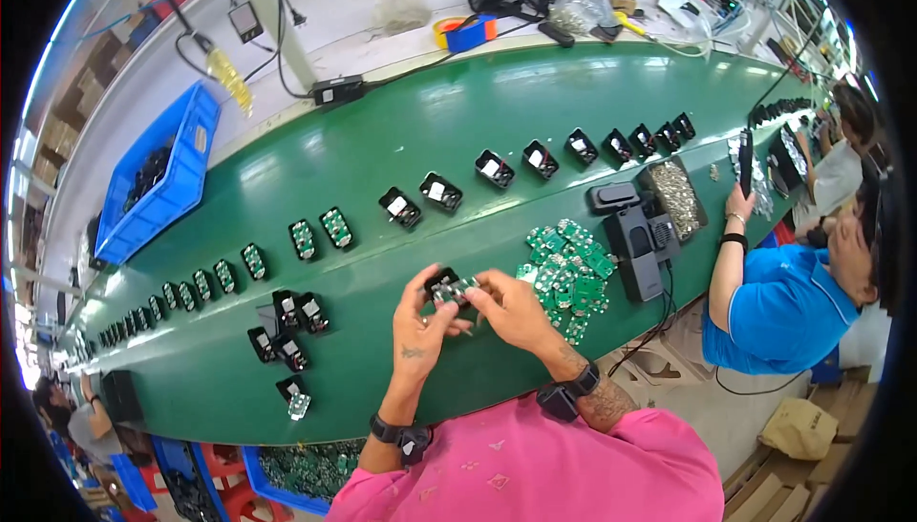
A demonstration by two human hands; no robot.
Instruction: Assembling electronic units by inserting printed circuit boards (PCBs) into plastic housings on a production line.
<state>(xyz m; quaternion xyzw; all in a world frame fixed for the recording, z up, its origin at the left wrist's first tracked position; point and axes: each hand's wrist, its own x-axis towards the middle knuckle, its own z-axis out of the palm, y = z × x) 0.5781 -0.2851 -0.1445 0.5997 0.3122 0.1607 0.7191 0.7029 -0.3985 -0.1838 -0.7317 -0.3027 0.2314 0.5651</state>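
Note:
My left hand (418, 323) grips a small black plastic housing (440, 280) above the green work surface. From the other side, my right hand (514, 312) pinches a small green circuit board (458, 291) against the housing's opening. Fingers cover parts of both pieces, so how far the board sits inside cannot be made out. Just right of my hands lies a heap of loose green circuit boards (570, 274). To their left stands a group of black housings (288, 326) with parts inside. Nearer the edge, another housing has a board (299, 405) hanging out of it.
Along the green table (401, 111) runs a line of black housings (440, 191), those at left topped with boards (335, 227). A black device (632, 240) and a tray of small metal parts (674, 197) stand right. A blue crate (160, 173) sits far left. A co-worker in blue (788, 307) works at right.

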